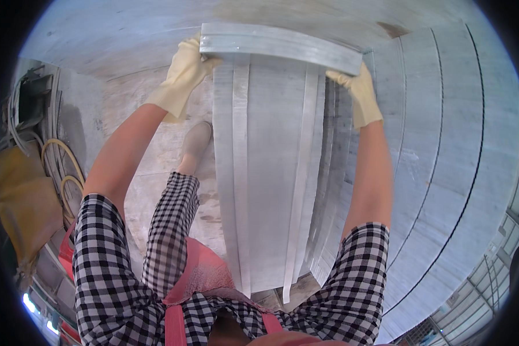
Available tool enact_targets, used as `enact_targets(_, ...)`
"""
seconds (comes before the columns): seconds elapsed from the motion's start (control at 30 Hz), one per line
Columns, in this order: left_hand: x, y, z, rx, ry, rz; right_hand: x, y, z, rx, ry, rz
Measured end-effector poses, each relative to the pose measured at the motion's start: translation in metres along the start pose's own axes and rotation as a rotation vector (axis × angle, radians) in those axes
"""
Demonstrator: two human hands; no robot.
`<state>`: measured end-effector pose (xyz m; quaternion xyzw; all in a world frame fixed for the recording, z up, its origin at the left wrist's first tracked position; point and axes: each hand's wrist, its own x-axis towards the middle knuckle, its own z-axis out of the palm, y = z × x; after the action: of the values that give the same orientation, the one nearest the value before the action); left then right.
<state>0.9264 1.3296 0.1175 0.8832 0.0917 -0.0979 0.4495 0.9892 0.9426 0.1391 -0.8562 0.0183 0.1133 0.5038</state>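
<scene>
Cream-gloved left hand and right hand grip opposite ends of silvery-grey bar, 12 o'clock, by far end of long grey panel. Done: two pale strips lie lengthwise on panel. Bar not released, so probably mid-step; bar-panel contact: can't tell.

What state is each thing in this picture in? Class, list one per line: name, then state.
Grey layered bar: held at both ends, sloping down rightward in the picture
Left hand: gloved, grip closed on its left end
Right hand: gloved, grip closed on its right end
Long grey panel: partly covered
Pale strips: lengthwise along the panel, uncrossed
Yellowish hose: looped
Beige shoe: worn
Pink apron: worn
</scene>
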Motion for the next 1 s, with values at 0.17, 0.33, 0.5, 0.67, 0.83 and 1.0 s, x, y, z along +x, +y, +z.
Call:
enact_targets(0.17, 0.012, 0.015, 0.012, 0.221, 0.217, 0.119, 0.039, 0.002, 0.004, 0.901, 0.125, 0.260)
enact_targets(0.33, 0.025, 0.007, 0.018, 0.649, 0.278, 0.086, 0.029, 0.007, 0.022, -0.219, 0.193, 0.149)
enact_targets(0.5, 0.020, -0.011, -0.009, 0.571, 0.255, 0.103, 0.014, -0.024, 0.024, -0.163, 0.329, 0.132)
enact_targets(0.67, 0.010, -0.020, -0.021, -0.373, 0.191, -0.190, -0.009, -0.065, 0.012, -0.946, 0.295, -0.527)
enact_targets(0.83, 0.012, -0.008, -0.019, -0.043, -0.008, 0.059, -0.004, -0.085, 0.028, -1.215, 0.236, -0.468)
enact_targets(1.0, 0.013, -0.004, -0.031, -0.025, 0.072, 0.045, -0.010, -0.109, 0.051, -0.895, 0.192, -0.095)
